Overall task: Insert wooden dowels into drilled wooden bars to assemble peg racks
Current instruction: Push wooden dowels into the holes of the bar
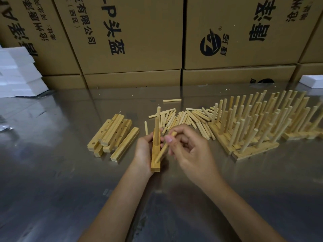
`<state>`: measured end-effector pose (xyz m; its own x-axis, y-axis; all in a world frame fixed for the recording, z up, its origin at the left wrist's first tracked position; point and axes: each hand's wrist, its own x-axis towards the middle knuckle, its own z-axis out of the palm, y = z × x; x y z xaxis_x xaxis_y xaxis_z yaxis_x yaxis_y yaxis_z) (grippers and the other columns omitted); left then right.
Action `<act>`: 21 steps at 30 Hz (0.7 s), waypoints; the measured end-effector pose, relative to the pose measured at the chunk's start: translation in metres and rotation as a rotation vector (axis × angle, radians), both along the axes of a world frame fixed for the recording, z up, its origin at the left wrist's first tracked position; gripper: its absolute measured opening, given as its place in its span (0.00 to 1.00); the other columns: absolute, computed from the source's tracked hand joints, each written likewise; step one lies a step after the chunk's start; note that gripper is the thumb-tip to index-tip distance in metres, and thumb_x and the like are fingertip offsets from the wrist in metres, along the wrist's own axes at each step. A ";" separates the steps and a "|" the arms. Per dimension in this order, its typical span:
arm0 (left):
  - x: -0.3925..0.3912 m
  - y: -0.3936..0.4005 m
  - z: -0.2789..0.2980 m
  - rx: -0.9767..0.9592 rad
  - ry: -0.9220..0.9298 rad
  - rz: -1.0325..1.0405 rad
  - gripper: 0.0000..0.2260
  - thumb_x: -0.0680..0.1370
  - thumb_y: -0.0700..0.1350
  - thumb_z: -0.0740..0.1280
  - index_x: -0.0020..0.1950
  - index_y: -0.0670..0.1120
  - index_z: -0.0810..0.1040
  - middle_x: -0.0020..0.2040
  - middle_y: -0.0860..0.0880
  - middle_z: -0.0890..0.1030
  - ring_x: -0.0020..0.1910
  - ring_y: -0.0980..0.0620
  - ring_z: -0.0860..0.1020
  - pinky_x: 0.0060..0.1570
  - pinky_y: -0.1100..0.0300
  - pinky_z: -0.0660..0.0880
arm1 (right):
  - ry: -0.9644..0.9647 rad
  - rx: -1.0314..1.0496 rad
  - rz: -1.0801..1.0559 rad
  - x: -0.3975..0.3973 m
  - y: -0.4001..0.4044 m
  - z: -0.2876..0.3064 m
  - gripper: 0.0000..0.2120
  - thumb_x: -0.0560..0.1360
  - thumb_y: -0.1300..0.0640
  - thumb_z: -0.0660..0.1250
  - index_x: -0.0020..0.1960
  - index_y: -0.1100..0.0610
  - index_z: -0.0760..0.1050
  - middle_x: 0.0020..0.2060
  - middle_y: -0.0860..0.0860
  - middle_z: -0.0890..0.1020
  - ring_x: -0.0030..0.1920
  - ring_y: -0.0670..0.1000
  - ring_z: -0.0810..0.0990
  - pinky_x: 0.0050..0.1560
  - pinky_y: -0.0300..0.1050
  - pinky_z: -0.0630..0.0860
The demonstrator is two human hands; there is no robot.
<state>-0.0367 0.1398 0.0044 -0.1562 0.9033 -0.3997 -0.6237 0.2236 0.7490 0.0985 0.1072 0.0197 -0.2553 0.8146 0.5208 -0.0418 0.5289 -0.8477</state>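
Head | left hand (145,151) grips bar (156,151), long axis pointing away | right hand (190,151) pinches tilted dowel (165,147)

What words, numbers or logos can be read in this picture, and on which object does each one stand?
All print is on the cardboard boxes behind the table, turned sideways.
"P头盔": large print, middle box.
"有限公司" and "(西区)": smaller print, same box.
"沧州" and "地址:": left box.
Round black logo with small characters beside it: right box.
Large characters on the right box: cut off, uncertain.
Wooden parts: no text.
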 end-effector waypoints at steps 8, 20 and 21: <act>0.002 -0.005 -0.005 0.042 0.079 -0.083 0.26 0.84 0.48 0.56 0.34 0.44 0.87 0.35 0.43 0.84 0.32 0.48 0.84 0.32 0.58 0.80 | -0.121 0.024 0.028 -0.011 -0.004 -0.009 0.02 0.80 0.56 0.66 0.49 0.52 0.78 0.36 0.42 0.79 0.39 0.44 0.79 0.39 0.36 0.75; 0.006 -0.010 -0.003 0.044 0.013 -0.057 0.14 0.84 0.46 0.56 0.47 0.42 0.77 0.29 0.45 0.78 0.25 0.50 0.79 0.26 0.61 0.76 | -0.161 0.090 -0.020 -0.015 -0.005 -0.013 0.04 0.80 0.59 0.65 0.52 0.57 0.79 0.40 0.46 0.80 0.42 0.46 0.80 0.41 0.36 0.74; 0.006 -0.011 -0.002 0.028 0.006 -0.044 0.14 0.84 0.46 0.56 0.48 0.42 0.78 0.29 0.45 0.79 0.25 0.50 0.79 0.25 0.61 0.76 | -0.157 0.085 -0.025 -0.015 -0.006 -0.014 0.04 0.80 0.58 0.66 0.53 0.56 0.79 0.41 0.47 0.81 0.43 0.47 0.81 0.41 0.39 0.76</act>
<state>-0.0306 0.1291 0.0022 -0.1188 0.9199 -0.3737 -0.6089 0.2298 0.7592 0.0834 0.1015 0.0054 -0.3195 0.7765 0.5431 0.1019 0.5980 -0.7950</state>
